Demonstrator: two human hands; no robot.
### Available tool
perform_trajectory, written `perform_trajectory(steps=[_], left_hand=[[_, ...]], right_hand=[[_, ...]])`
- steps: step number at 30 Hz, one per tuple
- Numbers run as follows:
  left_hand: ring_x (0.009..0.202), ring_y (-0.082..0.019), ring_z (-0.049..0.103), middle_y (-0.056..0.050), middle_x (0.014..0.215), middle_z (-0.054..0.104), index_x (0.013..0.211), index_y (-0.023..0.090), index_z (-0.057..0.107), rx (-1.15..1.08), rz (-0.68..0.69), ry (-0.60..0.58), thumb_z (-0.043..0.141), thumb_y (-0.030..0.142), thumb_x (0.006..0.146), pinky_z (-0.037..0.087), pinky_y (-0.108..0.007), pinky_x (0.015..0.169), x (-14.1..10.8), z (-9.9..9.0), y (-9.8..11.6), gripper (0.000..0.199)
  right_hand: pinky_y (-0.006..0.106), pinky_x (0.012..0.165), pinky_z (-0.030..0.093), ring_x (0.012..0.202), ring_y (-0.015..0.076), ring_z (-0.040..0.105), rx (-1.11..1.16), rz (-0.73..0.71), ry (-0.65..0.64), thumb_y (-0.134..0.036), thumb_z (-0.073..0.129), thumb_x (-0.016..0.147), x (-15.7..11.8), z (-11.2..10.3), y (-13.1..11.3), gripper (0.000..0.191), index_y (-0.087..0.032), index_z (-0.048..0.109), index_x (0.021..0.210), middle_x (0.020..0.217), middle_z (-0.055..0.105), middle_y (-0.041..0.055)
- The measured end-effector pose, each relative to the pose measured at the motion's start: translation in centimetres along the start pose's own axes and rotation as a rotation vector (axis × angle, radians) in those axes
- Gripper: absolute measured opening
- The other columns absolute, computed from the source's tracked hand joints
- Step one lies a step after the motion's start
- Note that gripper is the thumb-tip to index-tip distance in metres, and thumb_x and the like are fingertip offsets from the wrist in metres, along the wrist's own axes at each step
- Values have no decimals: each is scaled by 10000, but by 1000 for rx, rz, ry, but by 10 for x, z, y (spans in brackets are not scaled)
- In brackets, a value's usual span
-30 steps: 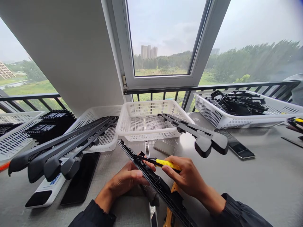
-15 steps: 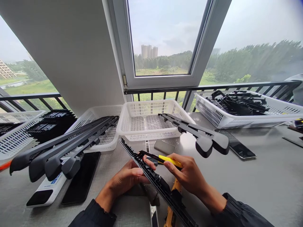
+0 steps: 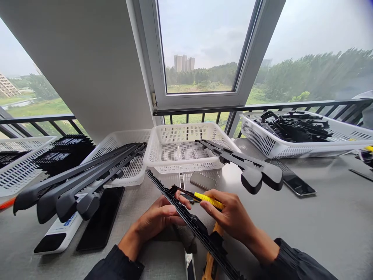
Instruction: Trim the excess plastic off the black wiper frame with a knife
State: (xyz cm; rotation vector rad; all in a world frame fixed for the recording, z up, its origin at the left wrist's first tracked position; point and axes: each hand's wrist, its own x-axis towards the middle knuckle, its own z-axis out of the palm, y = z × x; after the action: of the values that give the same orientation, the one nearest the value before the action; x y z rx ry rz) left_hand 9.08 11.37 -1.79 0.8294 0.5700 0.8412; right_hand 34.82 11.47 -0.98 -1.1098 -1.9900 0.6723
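Note:
Between the thumb and fingers of my left hand (image 3: 160, 217) is a long black plastic trim strip (image 3: 198, 229), its ribbed side turned up. The strip slants from the far left down toward the near right. My right hand (image 3: 233, 212) is wrapped round a yellow utility knife (image 3: 209, 200). The knife's dark front end reaches left to a raised tab on the strip; whether the blade touches it I cannot tell. Underneath the strip lies a yellow-orange tool (image 3: 210, 264), partly hidden.
Several dark trim pieces (image 3: 72, 186) rest across a white basket (image 3: 116, 136) at left; two more (image 3: 256, 167) lean on the middle basket (image 3: 180, 168). Black parts (image 3: 294, 126) fill the right basket (image 3: 262, 144). Phones (image 3: 101, 221) and stacked black parts (image 3: 62, 153) are on the table.
Almost nothing differs. The knife's front end has shifted very slightly at the tab, and the strip has tilted a touch. Both hands keep their holds.

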Motion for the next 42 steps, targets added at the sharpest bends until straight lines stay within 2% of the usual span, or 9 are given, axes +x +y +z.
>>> perform_trajectory(steps=[3, 9, 19, 24, 33, 42], left_hand=[[902, -199, 750, -52, 1060, 748, 1081, 214, 697, -20, -1, -21, 914, 358, 796, 652, -302, 786, 0, 0, 0, 387], [932, -206, 757, -50, 1061, 740, 1067, 211, 687, -7, 0, -13, 918, 376, 809, 670, -317, 814, -1, 0, 1, 384], [954, -216, 747, -66, 1051, 717, 1059, 180, 764, -9, 20, -13, 921, 391, 818, 668, -343, 859, 0, -1, 1, 356], [1002, -240, 747, -80, 1060, 724, 1058, 167, 786, -11, 25, -15, 922, 383, 820, 672, -375, 894, 0, -2, 0, 349], [945, -222, 769, -80, 1056, 767, 1081, 180, 776, -97, 63, 37, 866, 528, 876, 681, -355, 831, 2, -5, -4, 414], [792, -201, 763, -87, 933, 800, 1062, 149, 762, -104, 58, 100, 812, 621, 890, 640, -271, 643, 4, -5, -3, 505]], right_hand=[[257, 650, 464, 668, 155, 684, 1, -11, 37, -402, 634, 1064, -1, 0, -1, 249, -204, 754, 970, 800, 761, 3], [262, 667, 484, 695, 162, 687, -14, -100, 18, -347, 681, 1033, -1, 0, -4, 143, -218, 736, 1008, 835, 766, -1], [267, 679, 481, 719, 163, 707, -47, -94, 0, -340, 650, 1054, -2, 2, -4, 154, -213, 732, 1021, 857, 778, -2], [265, 643, 453, 670, 157, 668, -38, -85, -34, -356, 638, 1062, -1, 0, -5, 184, -215, 728, 987, 807, 753, -6], [257, 641, 439, 644, 147, 628, 9, -46, -37, -362, 638, 1047, -2, -1, -5, 196, -214, 731, 957, 765, 721, -12], [250, 631, 440, 640, 144, 620, 52, -8, -28, -369, 637, 1041, -1, -1, -5, 209, -214, 748, 957, 755, 718, -17]])
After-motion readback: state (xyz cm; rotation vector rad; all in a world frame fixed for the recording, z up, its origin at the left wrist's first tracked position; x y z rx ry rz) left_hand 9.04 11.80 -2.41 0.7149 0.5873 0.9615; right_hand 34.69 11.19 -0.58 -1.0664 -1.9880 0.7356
